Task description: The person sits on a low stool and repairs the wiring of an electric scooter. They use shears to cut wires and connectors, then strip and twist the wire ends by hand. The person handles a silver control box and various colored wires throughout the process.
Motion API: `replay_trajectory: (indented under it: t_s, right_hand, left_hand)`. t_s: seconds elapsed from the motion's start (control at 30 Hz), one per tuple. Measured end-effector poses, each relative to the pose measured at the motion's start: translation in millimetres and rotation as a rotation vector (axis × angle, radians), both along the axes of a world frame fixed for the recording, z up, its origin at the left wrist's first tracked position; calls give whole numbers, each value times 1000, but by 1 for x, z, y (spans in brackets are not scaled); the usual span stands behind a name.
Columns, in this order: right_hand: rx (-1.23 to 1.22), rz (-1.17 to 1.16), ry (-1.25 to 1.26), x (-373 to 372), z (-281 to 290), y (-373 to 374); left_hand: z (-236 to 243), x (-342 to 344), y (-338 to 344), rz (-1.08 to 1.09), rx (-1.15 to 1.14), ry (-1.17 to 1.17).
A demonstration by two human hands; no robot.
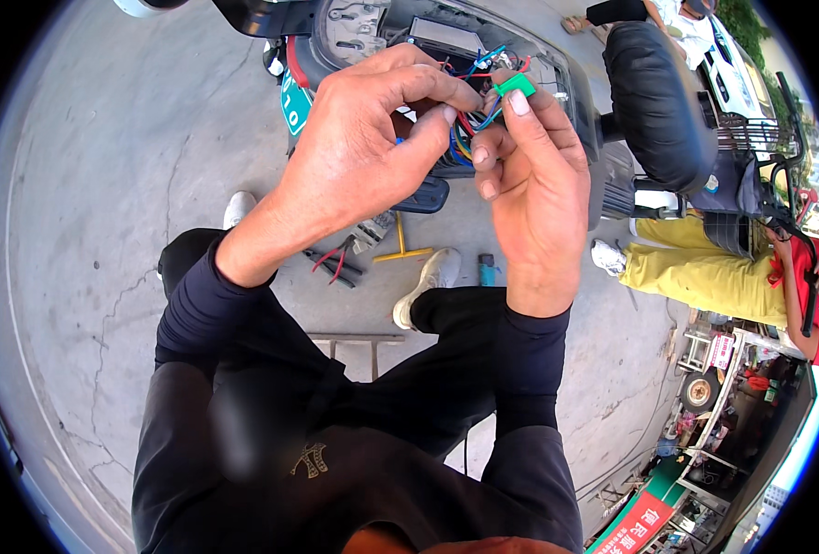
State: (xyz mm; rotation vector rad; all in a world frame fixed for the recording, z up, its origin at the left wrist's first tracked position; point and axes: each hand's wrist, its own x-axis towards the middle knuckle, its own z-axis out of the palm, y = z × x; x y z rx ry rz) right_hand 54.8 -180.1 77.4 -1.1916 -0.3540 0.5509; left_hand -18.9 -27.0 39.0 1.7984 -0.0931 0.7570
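My right hand (543, 175) pinches a small green plastic connector (517, 86) between thumb and fingers, its other fingers curled. Thin blue and red wires (489, 117) hang close below the connector. Just left of it, my left hand (368, 138) has its thumb and forefinger drawn together beside the wires; what lies between the fingertips is too small to make out. Both hands are raised over the opened body of an electric scooter (349, 32). Inside, a grey box-shaped unit (446, 37) sits among coloured wires, partly hidden behind my hands.
On the ground below lie red-handled pliers (336, 263), a yellow T-shaped tool (402, 251) and a teal-and-black object (488, 270). A black padded seat (659, 106) stands out at the right. Beyond it is a person in yellow trousers (714, 277). A cluttered cart (733, 415) stands lower right.
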Motion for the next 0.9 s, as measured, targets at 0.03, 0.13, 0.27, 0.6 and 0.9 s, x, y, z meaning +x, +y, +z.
replay_trajectory:
  t_s: [0.03, 0.13, 0.27, 0.6, 0.9]
  right_hand:
    - [0, -7, -4, -1, 0, 0]
    - [28, -67, -4, -5, -2, 3]
    - [44, -95, -55, -7, -6, 4]
    - [14, -65, -93, -4, -2, -8]
    - [-133, -120, -143, -13, 9, -37]
  left_hand:
    - [2, 0, -2, 33, -12, -3]
    - [9, -3, -2, 41, 56, 55]
    - [2, 2, -4, 92, 40, 22]
    - [-4, 9, 9, -25, 20, -4]
    - [-7, 4, -8, 91, 357, -131]
